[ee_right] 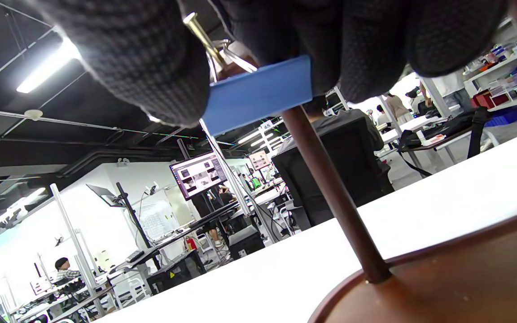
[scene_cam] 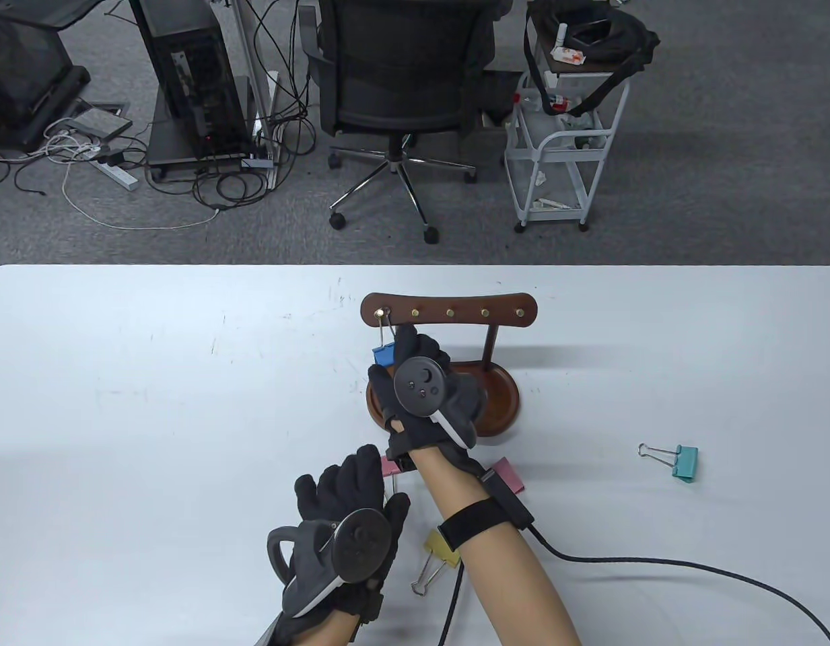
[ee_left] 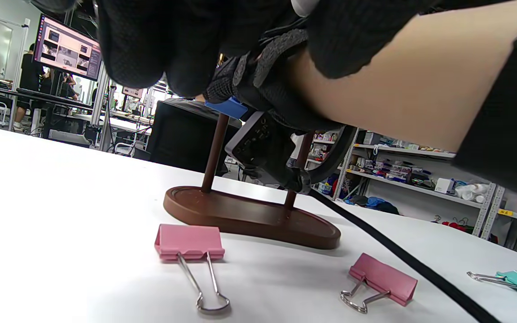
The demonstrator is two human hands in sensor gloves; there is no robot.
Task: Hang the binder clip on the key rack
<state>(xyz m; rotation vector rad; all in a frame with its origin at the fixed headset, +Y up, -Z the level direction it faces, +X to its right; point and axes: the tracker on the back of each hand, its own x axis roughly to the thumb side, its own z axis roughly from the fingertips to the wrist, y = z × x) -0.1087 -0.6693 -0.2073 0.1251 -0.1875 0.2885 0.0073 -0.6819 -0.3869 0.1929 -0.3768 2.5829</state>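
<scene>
Because the small blue metal binder clip (scene_cam: 384, 354) is light, stiff and springy, with thin wire handles that swing freely and could slip off a peg, it is probably best held by its painted body, leaving the wire loop free to catch. That is where the right hand (scene_cam: 425, 397) has it: in the right wrist view the gloved fingers (ee_right: 142, 67) pinch the blue body from both sides, and in the table view the clip sits just beyond the fingertips, its wire loop reaching up to the leftmost brass peg (scene_cam: 385, 312) of the dark brown wooden key rack (scene_cam: 450, 313). Whether the loop is already seated over the peg I cannot tell. The clip hangs above the left end of the rack's oval base (scene_cam: 505, 404), close beside the left post. The left hand (scene_cam: 351, 525) lies well apart from it, nearer the table's front edge, fingers loosely spread and holding nothing, just beside a pink binder clip (ee_left: 190, 242) on the white table (scene_cam: 118, 404).
</scene>
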